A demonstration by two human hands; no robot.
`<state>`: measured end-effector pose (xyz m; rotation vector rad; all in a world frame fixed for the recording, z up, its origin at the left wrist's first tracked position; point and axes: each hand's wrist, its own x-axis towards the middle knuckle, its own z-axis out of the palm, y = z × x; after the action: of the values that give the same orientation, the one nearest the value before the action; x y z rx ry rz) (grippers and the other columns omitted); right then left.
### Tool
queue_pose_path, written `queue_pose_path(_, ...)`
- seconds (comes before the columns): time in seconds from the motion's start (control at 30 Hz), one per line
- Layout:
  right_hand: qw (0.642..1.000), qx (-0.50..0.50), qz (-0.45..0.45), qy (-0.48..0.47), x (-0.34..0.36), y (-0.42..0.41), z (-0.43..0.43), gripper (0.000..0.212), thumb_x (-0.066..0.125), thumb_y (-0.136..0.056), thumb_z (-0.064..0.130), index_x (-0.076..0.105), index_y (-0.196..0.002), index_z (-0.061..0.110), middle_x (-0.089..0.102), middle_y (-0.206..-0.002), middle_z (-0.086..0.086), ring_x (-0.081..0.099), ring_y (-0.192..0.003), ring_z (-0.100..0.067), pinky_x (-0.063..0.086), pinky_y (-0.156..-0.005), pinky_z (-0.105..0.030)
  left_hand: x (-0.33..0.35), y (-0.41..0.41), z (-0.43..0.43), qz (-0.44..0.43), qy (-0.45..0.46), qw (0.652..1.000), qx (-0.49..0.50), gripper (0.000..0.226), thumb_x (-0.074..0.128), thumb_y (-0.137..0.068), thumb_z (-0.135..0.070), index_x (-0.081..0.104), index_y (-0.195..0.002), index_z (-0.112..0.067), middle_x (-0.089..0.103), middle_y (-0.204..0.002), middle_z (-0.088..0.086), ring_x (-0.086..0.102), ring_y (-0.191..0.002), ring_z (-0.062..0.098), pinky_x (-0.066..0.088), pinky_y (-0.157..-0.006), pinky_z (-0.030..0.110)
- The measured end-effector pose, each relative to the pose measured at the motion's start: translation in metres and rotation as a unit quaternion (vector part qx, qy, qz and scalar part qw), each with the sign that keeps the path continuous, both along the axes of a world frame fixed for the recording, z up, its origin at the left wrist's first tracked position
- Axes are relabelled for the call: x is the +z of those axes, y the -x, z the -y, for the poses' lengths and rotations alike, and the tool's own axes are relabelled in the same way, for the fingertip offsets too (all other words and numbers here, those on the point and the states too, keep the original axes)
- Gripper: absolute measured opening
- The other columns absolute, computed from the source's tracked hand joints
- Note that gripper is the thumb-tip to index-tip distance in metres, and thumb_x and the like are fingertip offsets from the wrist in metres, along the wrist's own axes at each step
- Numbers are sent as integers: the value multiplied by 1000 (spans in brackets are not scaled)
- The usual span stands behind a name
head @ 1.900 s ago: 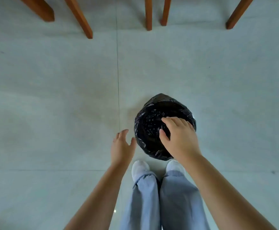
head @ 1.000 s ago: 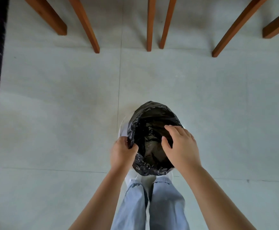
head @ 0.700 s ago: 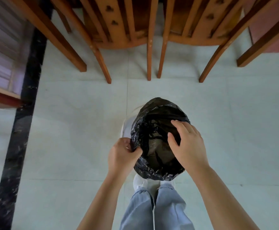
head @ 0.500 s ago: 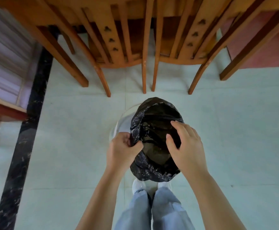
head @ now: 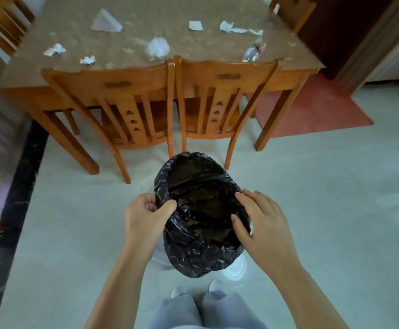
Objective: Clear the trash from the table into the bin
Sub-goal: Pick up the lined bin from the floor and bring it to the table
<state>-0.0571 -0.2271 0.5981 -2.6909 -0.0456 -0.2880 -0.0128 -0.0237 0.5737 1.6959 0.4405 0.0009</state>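
Observation:
A bin lined with a black plastic bag is lifted off the floor between my hands. My left hand is closed on the bag's left rim. My right hand grips the right rim with fingers curled over it. Ahead stands the table with trash scattered on it: crumpled paper scraps, a small wad, a folded white sheet, a clear plastic bag, a white paper slip, a torn wrapper and a plastic bottle lying on its side.
Two wooden chairs are pushed in along the table's near side, between me and the trash. More chairs stand at the far left and far right. A red mat lies right of the table. My feet stand on pale floor tiles.
Both hands took hold of the bin's bag rim and lifted it. My view tilted up from the floor, bringing the chairs and the littered table into sight.

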Motion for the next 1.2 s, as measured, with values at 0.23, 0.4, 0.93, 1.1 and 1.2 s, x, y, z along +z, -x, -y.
queue_pose_path(0.23, 997, -62, 27, 21, 46, -22, 43, 37, 66, -79, 22, 58, -114, 14, 64, -116, -8, 56, -110, -29, 39, -96, -37, 48, -33, 32, 51, 1, 997, -60, 19, 70, -68, -17, 54, -70, -7, 53, -62, 11, 50, -59, 24, 41, -56, 38)
queue_pose_path(0.4, 991, -124, 48, -4, 55, -49, 96, 36, 63, -81, 23, 57, -116, 15, 62, -119, -6, 54, -112, -26, 39, -95, -35, 61, -67, 88, 91, -33, 992, -75, 19, 73, -68, -17, 56, -75, -11, 53, -64, 5, 49, -60, 20, 45, -59, 40)
queue_pose_path(0.93, 990, -60, 124, -22, 124, -241, 314, 37, 63, -81, 20, 57, -116, 13, 61, -119, -7, 52, -113, -27, 42, -95, -41, 141, -239, 304, 245, -46, 968, -35, 20, 73, -72, -16, 55, -78, -11, 52, -67, 1, 46, -57, 7, 42, -56, 20)
queue_pose_path(1.1, 991, -27, 131, -31, 128, -318, 326, 36, 62, -81, 20, 57, -116, 14, 61, -119, -4, 52, -113, -25, 40, -96, -38, 160, -299, 311, 300, -48, 953, -1, 18, 73, -73, -14, 55, -73, -17, 51, -61, -6, 43, -52, 0, 39, -49, 11)
queue_pose_path(1.2, 992, -11, 123, -24, 123, -367, 326, 37, 62, -81, 20, 56, -117, 15, 60, -120, -3, 51, -114, -23, 40, -96, -37, 165, -340, 300, 323, -25, 945, 35, 15, 74, -68, -27, 59, -68, -33, 56, -55, -19, 46, -51, -4, 41, -50, 10)
